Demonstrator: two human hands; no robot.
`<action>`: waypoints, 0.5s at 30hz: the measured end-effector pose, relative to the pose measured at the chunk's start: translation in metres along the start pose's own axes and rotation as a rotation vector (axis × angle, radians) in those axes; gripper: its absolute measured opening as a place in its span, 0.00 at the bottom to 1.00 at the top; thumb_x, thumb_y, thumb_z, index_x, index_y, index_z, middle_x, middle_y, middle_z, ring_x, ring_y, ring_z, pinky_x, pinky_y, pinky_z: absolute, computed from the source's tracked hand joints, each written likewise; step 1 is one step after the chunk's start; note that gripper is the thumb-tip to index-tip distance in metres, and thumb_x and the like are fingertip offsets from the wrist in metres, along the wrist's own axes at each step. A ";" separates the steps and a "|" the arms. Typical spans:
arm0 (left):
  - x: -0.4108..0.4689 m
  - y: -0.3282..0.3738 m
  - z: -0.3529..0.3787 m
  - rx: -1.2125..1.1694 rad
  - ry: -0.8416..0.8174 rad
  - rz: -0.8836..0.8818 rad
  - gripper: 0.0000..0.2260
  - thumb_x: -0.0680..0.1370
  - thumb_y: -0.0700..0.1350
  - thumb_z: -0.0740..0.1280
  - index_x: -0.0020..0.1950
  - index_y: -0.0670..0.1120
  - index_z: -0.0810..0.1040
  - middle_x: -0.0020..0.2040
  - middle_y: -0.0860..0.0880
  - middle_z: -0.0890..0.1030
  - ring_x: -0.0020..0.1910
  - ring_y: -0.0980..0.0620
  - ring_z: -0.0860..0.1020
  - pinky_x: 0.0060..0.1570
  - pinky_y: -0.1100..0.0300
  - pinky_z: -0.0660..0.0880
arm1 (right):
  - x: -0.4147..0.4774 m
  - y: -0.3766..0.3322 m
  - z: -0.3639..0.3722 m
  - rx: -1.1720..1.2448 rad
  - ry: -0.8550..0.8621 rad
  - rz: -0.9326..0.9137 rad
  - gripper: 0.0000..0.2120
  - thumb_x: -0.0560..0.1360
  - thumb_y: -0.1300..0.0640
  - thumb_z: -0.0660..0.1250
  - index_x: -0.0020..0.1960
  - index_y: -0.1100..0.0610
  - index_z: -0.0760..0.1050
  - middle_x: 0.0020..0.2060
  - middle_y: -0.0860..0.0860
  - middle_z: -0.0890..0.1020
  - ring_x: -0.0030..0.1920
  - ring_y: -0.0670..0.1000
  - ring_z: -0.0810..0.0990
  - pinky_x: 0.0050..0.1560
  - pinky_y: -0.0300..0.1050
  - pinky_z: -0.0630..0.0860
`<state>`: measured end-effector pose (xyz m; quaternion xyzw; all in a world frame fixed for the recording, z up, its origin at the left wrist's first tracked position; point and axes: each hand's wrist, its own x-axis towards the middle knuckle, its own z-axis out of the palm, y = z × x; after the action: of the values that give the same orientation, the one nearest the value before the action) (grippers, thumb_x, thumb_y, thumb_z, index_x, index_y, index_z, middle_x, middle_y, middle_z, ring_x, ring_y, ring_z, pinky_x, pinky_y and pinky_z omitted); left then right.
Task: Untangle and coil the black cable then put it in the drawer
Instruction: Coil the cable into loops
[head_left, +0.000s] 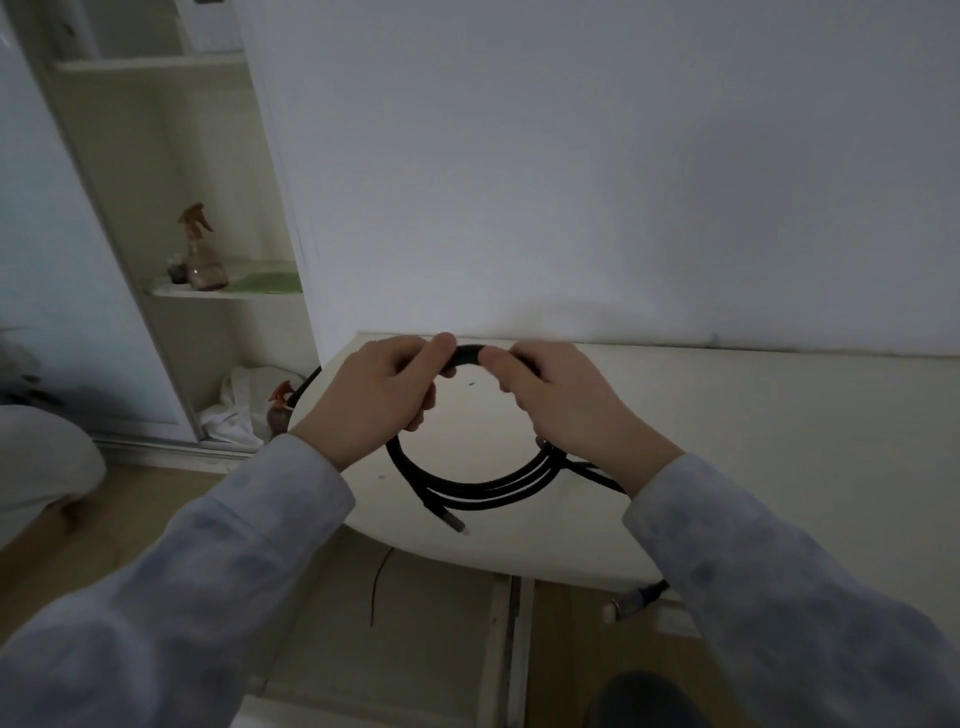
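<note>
- Standing on a shelf at the far left is a spray bottle (200, 254).
- Left hand (374, 397) is closed around the top of the black cable (483, 486).
- The cable hangs in several round loops just above the pale surface (753, 441), 1 plug end dangling.
- Right hand (566, 400) clamps the same top arc, thumbs nearly meeting.

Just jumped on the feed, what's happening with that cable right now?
A person holds a black cable in both hands above a pale rounded tabletop. The left hand and right hand grip the top of a coil of several loops. One connector end sticks out at the bottom, and a strand trails right. No drawer is visible.
</note>
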<state>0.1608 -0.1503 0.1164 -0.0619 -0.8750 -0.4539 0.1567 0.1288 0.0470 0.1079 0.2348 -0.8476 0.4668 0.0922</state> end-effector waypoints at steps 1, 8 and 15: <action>0.000 0.003 0.002 0.070 -0.009 0.019 0.23 0.80 0.65 0.57 0.41 0.51 0.82 0.29 0.53 0.78 0.29 0.54 0.77 0.41 0.55 0.77 | -0.001 -0.002 0.002 -0.077 -0.006 -0.046 0.28 0.81 0.38 0.61 0.41 0.63 0.76 0.28 0.50 0.72 0.26 0.44 0.68 0.33 0.40 0.68; 0.003 0.004 0.017 0.097 0.243 0.017 0.32 0.80 0.63 0.60 0.40 0.32 0.76 0.32 0.39 0.74 0.31 0.51 0.70 0.37 0.54 0.68 | -0.003 -0.004 0.004 0.086 -0.018 -0.029 0.22 0.80 0.41 0.67 0.48 0.62 0.80 0.26 0.45 0.72 0.27 0.45 0.71 0.32 0.43 0.71; 0.007 -0.002 0.008 -0.502 0.363 -0.181 0.23 0.80 0.62 0.60 0.34 0.47 0.70 0.25 0.53 0.63 0.24 0.54 0.60 0.26 0.61 0.60 | -0.010 0.016 -0.008 0.241 -0.119 0.130 0.16 0.82 0.47 0.67 0.42 0.59 0.79 0.37 0.54 0.87 0.40 0.46 0.87 0.50 0.51 0.78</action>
<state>0.1522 -0.1448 0.1125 0.0615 -0.6954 -0.6713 0.2490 0.1291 0.0635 0.0968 0.2161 -0.8028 0.5554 -0.0173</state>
